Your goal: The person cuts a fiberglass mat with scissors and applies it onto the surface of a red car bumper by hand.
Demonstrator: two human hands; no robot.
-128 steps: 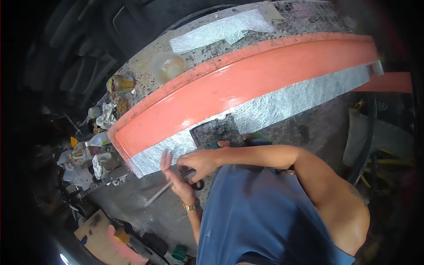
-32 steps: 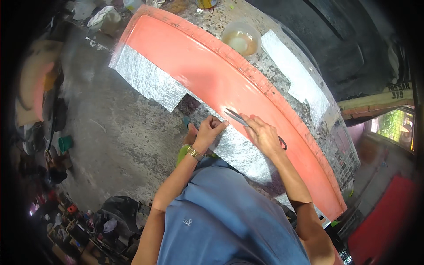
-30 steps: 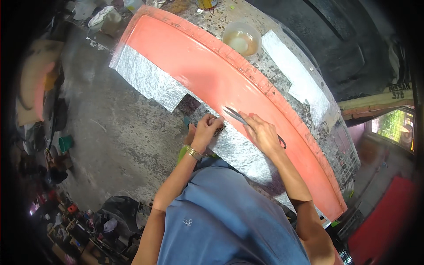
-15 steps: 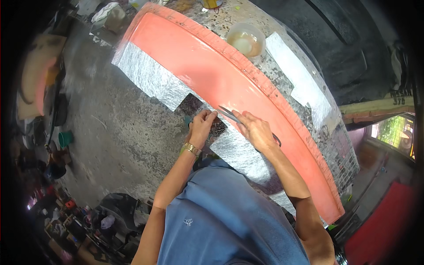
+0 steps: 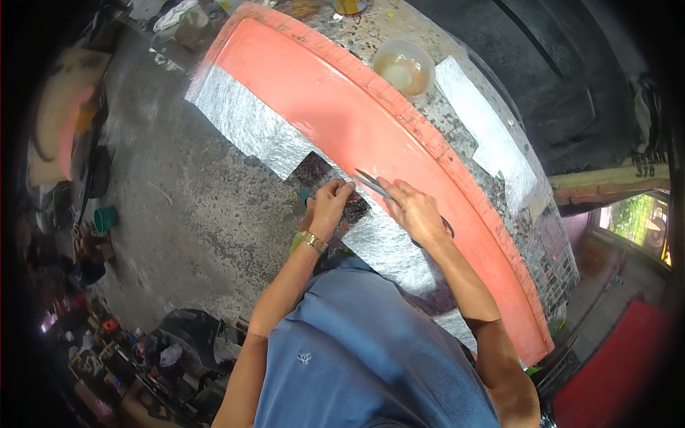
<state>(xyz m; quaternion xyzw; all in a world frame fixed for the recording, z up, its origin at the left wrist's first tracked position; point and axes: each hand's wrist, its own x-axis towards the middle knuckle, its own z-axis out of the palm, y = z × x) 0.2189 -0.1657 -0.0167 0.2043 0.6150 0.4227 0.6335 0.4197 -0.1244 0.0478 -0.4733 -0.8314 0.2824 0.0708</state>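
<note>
A long, curved orange mould (image 5: 325, 100) lies diagonally across a worn, speckled surface. My right hand (image 5: 414, 212) is over it, closed on a pair of scissors (image 5: 374, 184); the blades point up and left, the dark handle showing past my palm. Just left of the blades, my left hand (image 5: 329, 205) is closed in a pinch at the mould's near edge, and what its fingertips hold is too small to make out. White fibreglass mat (image 5: 239, 118) runs along that edge on the left, with another mat piece (image 5: 396, 246) below my right hand. A dark square gap separates them.
Beyond the mould stand a clear plastic tub (image 5: 404, 68) with pale liquid and a yellowish tin (image 5: 349, 6). A further strip of white mat (image 5: 486, 128) lies at the right. A green bucket (image 5: 105, 219) is on the far left, with clutter below it.
The view has shifted slightly. Both hands stay in nearly the same place, the right still holding the scissors beside the pinching left.
</note>
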